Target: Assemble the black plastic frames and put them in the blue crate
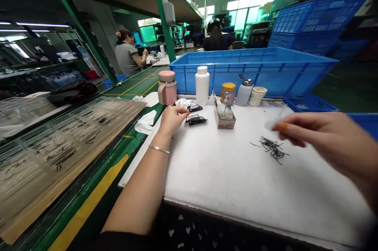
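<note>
My left hand (173, 118) reaches forward over the white mat (224, 176), fingers curled in a pinch beside a small stack of black parts (195, 119); whether it grips one is unclear. My right hand (325, 136) hovers at the right, blurred, fingers stretched out toward a loose pile of thin black pins (273, 149) lying on the mat. A white smear sits near its fingertips; I cannot make out what it is.
Clear trays of black pins (59, 144) lie at the left. A pink jar (167, 87), a white bottle (202, 85), a yellow-lidded jar (228, 91), a dispenser (244, 91) and a small box (225, 119) stand before a blue crate (254, 69). Two people sit farther back.
</note>
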{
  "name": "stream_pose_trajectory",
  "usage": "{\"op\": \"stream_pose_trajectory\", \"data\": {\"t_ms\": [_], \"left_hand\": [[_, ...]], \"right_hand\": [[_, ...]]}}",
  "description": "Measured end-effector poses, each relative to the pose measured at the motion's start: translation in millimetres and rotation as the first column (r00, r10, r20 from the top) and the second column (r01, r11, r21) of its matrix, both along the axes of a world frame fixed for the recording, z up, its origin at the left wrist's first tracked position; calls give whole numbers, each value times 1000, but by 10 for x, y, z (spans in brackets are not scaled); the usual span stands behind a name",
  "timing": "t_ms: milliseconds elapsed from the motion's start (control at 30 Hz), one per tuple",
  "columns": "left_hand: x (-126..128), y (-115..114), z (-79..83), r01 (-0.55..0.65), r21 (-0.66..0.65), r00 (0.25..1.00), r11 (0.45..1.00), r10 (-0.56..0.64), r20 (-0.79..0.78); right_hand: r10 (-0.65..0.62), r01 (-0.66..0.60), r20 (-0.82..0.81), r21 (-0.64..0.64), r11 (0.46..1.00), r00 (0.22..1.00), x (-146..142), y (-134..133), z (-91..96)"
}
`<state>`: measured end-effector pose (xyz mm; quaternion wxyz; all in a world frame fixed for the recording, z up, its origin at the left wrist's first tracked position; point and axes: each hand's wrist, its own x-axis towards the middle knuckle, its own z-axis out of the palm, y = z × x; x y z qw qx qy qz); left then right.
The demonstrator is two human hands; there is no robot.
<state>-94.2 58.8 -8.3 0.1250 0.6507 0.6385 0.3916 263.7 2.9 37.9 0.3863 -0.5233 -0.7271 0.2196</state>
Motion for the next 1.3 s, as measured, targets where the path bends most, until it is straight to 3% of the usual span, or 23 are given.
{"op": "stream_pose_trajectory", "data": {"t_ms": [33,100,200,267,433,600,800,900,1000,1100,1200,1300], "left_hand": [[-4,14,-31,-15,-6,999,1000,15,-38],[2,39,-89,-29,-24,993,999,26,-116],[14,58,-154,-16,-61,977,998,2,-216],[14,64,-181,0,-95,963,995,-26,-267],[22,112,-225,-18,-141,942,990,-31,-333],[37,173,-238,-84,-122,947,989,42,-318],[41,104,-118,-109,45,963,993,116,-242],[130,-21,0,-40,177,974,983,77,-212],[277,-182,106,139,407,977,903,-59,-204],[427,-329,175,321,604,942,729,-181,-282],[531,-425,221,417,664,906,621,-223,-360],[573,-473,254,458,682,889,569,-274,-368]], "right_hand": [[117,-117,-13,-69,991,993,-271,2,50],[225,-235,-102,-97,967,969,-722,38,79],[296,-327,-251,-92,941,922,-1141,130,-49],[278,-315,-304,-81,946,911,-1255,178,-200],[153,-236,-391,-174,956,908,-1183,254,-493],[75,-211,-539,-194,958,839,-1083,313,-490],[116,-208,-461,-152,966,879,-1073,297,-477],[130,-214,-438,-148,966,890,-1058,314,-493],[137,-230,-475,-144,963,869,-1039,349,-490],[139,-239,-567,-107,965,812,-1019,356,-458],[126,-192,-627,-39,981,769,-1004,311,-399],[109,-120,-620,23,992,777,-996,236,-329]]}}
